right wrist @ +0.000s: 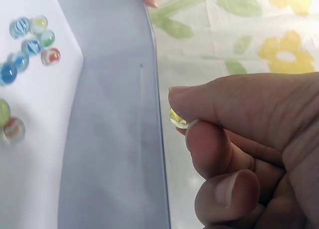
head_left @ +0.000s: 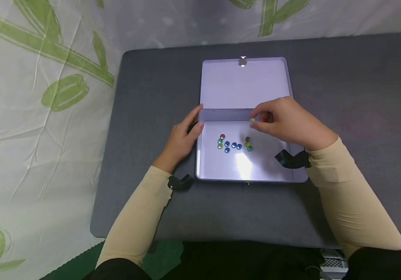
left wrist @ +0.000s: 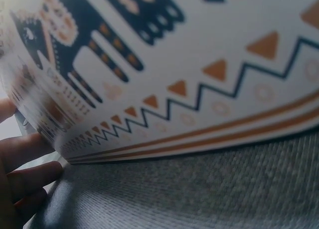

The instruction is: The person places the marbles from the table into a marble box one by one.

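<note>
A shallow metal box point(head_left: 218, 167) lies with its lid point(head_left: 244, 83) raised at the back. Inside, several glass marbles point(head_left: 234, 145) form a loose row, with blue ones in the middle and green, yellow and reddish ones at the ends. My right hand point(head_left: 288, 120) pinches a yellow-green marble point(right wrist: 178, 119) between thumb and forefinger above the box's back wall. At the box's left side, my left hand point(head_left: 181, 140) rests with fairly straight fingers touching its edge. The left wrist view shows those fingers point(left wrist: 35, 174) by the patterned outer wall point(left wrist: 174, 99).
The box stands on a dark grey table point(head_left: 144, 97). A metal clasp point(head_left: 243, 61) sits on the lid's far edge. Leaf-patterned sheeting point(head_left: 64, 93) hangs to the left and behind the table. Small black devices point(head_left: 181, 182) are strapped to both wrists.
</note>
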`<control>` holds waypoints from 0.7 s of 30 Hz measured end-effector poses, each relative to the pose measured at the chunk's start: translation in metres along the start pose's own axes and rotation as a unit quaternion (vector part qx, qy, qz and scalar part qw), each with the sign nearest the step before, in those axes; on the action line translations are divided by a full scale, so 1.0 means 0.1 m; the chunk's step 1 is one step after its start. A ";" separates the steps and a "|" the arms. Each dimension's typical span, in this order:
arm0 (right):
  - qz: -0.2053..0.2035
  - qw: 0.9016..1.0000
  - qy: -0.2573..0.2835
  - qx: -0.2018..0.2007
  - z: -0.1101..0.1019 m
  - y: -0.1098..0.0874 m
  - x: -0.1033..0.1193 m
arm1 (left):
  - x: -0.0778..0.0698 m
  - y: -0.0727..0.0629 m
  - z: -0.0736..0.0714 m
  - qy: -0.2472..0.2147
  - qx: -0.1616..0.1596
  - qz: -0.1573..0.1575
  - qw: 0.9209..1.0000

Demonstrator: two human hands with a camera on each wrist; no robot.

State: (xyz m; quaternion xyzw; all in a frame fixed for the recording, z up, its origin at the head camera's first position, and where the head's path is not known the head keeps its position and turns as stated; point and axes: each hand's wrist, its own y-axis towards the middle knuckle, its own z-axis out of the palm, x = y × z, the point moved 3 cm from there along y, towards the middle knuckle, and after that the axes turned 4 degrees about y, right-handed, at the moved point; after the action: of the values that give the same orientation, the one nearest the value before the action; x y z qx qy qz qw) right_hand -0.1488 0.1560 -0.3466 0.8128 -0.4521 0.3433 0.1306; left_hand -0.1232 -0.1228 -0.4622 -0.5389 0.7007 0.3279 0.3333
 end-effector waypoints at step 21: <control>-0.057 0.996 -0.012 0.064 0.31 0.08 0.09 | 0.03 0.00 0.01 -0.008 0.003 0.002 1.000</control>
State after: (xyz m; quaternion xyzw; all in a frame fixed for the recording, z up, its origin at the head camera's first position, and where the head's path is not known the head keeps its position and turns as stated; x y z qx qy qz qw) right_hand -0.1386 0.1290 -0.3642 0.8481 -0.3833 0.3539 0.0927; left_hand -0.1235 -0.1235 -0.4647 -0.5344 0.6998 0.3307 0.3395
